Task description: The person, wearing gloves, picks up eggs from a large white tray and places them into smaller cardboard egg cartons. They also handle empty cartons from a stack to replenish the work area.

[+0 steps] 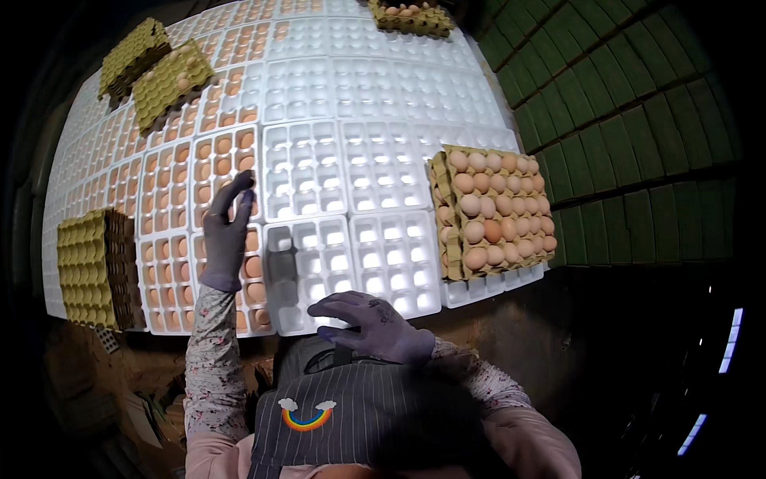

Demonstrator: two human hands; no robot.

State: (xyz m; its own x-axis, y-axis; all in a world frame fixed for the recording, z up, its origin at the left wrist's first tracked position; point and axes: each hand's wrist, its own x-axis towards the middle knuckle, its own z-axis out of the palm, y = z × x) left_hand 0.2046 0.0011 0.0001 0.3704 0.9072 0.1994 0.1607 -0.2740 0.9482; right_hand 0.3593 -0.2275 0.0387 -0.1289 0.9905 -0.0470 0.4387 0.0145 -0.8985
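Note:
My left hand [230, 230], in a grey-purple glove, reaches over a white foam egg tray [258, 173] filled with brown eggs. Its thumb and fingers are apart near the tray's right column, with no egg visible between them. Low at the near edge is my right hand [377, 329], gloved too, fingers spread and holding nothing I can see. It hovers over the front of an unfilled white foam tray [323, 251]. To the right, a stack of pulp egg flats [453, 263] carries rows of eggs [504, 205] in paler and darker browns.
Stacked pulp flats [87, 269] stand at the near left, with more flats [170, 84] at the far left bearing a few eggs. Another pulp flat [413, 21] with eggs sits at the far edge. Green stacked cartons [622, 149] line the right side.

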